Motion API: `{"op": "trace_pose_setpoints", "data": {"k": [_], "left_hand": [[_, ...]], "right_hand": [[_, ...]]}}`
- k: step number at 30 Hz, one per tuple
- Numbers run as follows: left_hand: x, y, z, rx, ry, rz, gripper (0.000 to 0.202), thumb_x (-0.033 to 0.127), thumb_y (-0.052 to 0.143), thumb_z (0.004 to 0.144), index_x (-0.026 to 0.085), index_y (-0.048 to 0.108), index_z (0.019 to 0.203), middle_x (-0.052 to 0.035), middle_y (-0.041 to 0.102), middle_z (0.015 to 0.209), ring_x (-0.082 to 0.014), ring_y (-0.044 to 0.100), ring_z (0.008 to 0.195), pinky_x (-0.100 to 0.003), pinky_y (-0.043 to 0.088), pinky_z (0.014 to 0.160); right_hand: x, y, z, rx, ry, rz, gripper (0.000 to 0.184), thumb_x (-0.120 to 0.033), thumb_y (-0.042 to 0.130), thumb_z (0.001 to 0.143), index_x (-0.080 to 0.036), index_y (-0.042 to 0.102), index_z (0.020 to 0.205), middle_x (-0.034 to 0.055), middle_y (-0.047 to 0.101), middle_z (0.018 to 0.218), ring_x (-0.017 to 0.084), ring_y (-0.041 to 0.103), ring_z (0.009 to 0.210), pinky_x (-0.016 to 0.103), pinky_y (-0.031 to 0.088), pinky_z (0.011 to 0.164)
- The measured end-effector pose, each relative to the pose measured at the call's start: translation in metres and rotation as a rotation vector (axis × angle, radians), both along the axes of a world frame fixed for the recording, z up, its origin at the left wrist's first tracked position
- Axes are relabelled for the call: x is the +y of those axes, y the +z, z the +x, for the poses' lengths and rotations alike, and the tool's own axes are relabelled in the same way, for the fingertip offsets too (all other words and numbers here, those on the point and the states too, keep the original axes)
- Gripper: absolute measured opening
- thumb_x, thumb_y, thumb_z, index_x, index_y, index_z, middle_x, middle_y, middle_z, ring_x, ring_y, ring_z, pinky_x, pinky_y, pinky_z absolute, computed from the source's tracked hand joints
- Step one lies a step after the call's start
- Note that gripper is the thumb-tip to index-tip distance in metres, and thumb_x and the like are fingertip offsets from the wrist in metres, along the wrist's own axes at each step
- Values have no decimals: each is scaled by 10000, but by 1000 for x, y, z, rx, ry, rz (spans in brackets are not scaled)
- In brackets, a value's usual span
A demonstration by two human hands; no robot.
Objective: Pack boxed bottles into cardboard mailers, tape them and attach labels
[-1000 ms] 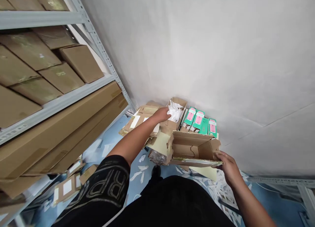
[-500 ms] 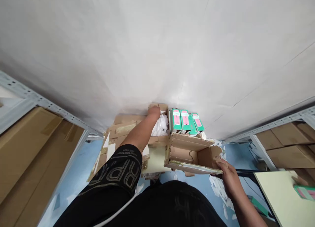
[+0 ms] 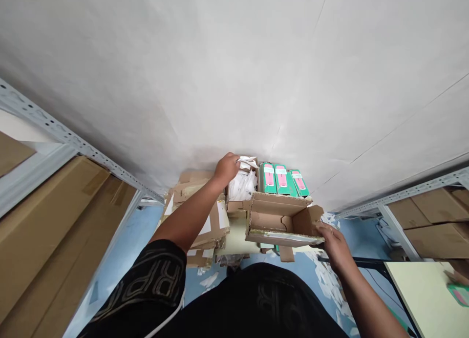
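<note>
My left hand (image 3: 227, 167) pinches a crumpled piece of white paper (image 3: 248, 161) over a small cardboard box (image 3: 240, 206). More white paper pieces (image 3: 242, 185) fill that box. With my right hand (image 3: 331, 242) I grip the right end of an open cardboard carton (image 3: 284, 236), which is tilted so that its bare inside shows. Just behind the carton stand several green boxes with pink panels (image 3: 281, 177), side by side.
Flattened cardboard (image 3: 198, 181) is piled at the left. Large cartons sit on the left shelf rack (image 3: 69, 133) and the right rack (image 3: 388, 206). A pale tabletop (image 3: 421, 284) is at the lower right. Paper scraps (image 3: 330, 284) litter the blue floor.
My left hand has come up out of the small box with white paper in its fingers. The carton in my right hand stays about where it was.
</note>
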State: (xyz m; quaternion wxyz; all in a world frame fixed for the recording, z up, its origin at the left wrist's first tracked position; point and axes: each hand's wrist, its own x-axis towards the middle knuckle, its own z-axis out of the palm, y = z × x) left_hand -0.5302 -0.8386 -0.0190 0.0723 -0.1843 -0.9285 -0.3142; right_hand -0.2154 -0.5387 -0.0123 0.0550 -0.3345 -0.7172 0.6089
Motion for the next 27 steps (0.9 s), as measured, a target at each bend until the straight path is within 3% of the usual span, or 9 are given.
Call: {"op": "trace_pose_setpoints", "data": {"k": [5,7,9,11,13,18,20,23,27], "left_hand": [[-19,62,63,66,-47,338,284,353,575,945,188,765,1077,-74,705,1094,-204,646,1002,-304,513,921],[-18,83,94,1,-194,410,304,419,609,928,191,775,1041,-73,710,1083,-209,655,976,-311,528,877],[-10,93,124,-83,-409,425,293,442,636,907,203,789,979,-74,722,1050,-217,670,957,-324,532,867],[1,93,148,-180,-585,374,255,411,631,911,227,795,973,-69,733,1033,-220,683,946,-331,532,869],[13,83,163,-233,-656,285,226,376,618,918,246,793,980,-63,739,1020,-227,691,935,-337,527,863],[30,52,174,-318,-594,-2,192,376,639,881,246,776,845,-89,742,856,-294,710,851,-380,525,811],[33,46,174,-347,-602,-94,223,412,683,841,259,785,966,-102,765,920,-328,720,910,-392,533,830],[36,46,174,-324,-628,-142,454,466,668,856,274,716,1264,-115,753,1169,-358,691,1097,-421,537,912],[44,54,174,-269,-697,-3,454,407,591,923,280,667,1353,-91,697,1314,-315,666,1161,-440,530,1007]], "right_hand": [[-3,-4,-11,-3,38,-50,327,-470,684,732,-180,751,865,28,690,750,219,640,695,301,549,546],[-5,-7,-15,-4,46,-57,338,-464,674,725,-171,745,877,30,685,743,209,627,670,305,549,543],[-6,-9,-17,-6,47,-71,339,-459,667,722,-166,741,874,29,678,723,202,615,649,307,547,545],[-7,-10,-17,2,39,-77,325,-455,662,722,-173,738,864,23,671,708,201,611,653,305,543,553],[-8,-9,-16,22,37,-72,310,-452,651,726,-183,736,855,20,670,709,202,610,666,295,534,558],[-12,-4,-3,34,80,1,303,-470,610,766,-195,726,824,20,668,711,205,605,682,282,521,562],[-13,-4,3,43,66,47,296,-473,617,773,-198,721,810,17,663,723,205,597,681,284,517,553],[-12,-8,15,40,3,67,285,-471,633,770,-201,721,789,19,666,739,212,597,691,296,522,558],[-2,-10,39,43,-140,19,286,-473,648,768,-204,730,823,17,676,749,218,608,692,308,528,570]]}}
